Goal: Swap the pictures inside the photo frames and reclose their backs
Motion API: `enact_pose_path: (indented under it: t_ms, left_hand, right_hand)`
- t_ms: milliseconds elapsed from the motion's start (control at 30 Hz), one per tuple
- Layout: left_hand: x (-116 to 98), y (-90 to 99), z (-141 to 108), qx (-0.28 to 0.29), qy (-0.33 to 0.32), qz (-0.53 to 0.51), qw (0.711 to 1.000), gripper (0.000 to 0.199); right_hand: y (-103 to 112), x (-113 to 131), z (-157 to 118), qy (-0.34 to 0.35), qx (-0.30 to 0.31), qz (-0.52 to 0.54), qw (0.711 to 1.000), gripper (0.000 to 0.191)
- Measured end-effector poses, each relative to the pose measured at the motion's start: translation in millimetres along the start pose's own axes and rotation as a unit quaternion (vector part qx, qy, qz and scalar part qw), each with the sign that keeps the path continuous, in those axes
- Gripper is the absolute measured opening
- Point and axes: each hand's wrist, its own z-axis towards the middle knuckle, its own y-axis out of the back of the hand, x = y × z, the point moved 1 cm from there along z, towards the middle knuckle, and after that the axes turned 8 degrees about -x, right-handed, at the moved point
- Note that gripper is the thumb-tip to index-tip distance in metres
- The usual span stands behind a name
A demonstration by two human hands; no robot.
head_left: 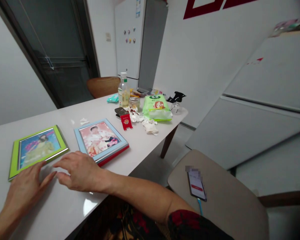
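Note:
My left hand [26,186] is open at the near edge of a green photo album [14,160], its fingertips at or over that edge. I cannot tell whether they touch it. Just to its right, my right hand [78,170] is open above the white table, thumb and fingers apart, with nothing visible between them. The two hands nearly meet, the tips close together. Beyond my right hand lies a second photo album [112,150] with a light blue border and a red side. Both albums lie flat, each with a picture on its cover.
Farther along the white table [140,151] stand a bottle [124,91], a glass jar [134,102] and a green wipes pack [157,108]. Crumpled tissues [150,127] and a red card-like item [126,122] lie nearby. At right, a phone [197,185] rests on a chair [225,200].

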Motion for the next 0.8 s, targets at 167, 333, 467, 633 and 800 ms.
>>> enact_pose_path:
  t_ms: [167,333,467,633,800]
  left_hand:
    - [3.9,2.5,13.4,0.052,0.017,0.073,0.996,0.045]
    - [10.4,0.6,8.7,0.045,0.054,0.100,0.993,0.042]
    - [-0.3,16.7,-31.0,0.035,0.067,0.110,0.991,0.042]
    - [-26.0,50.3,-108.9,0.033,0.059,0.061,0.996,0.049]
    - [-45.1,59.0,-166.5,-0.004,-0.018,0.030,0.999,0.056]
  right_hand:
    - [-12.0,6.7,-1.5,0.012,0.010,0.016,1.000,0.024]
    - [-28.2,7.2,-11.5,-0.012,0.025,0.054,0.998,0.026]
    - [-35.8,6.8,-14.7,-0.028,0.029,0.054,0.998,0.027]
    - [-40.0,7.5,-15.1,-0.016,0.044,0.037,0.998,0.027]
    - [-44.1,8.9,-19.8,0.001,0.042,0.034,0.999,0.027]
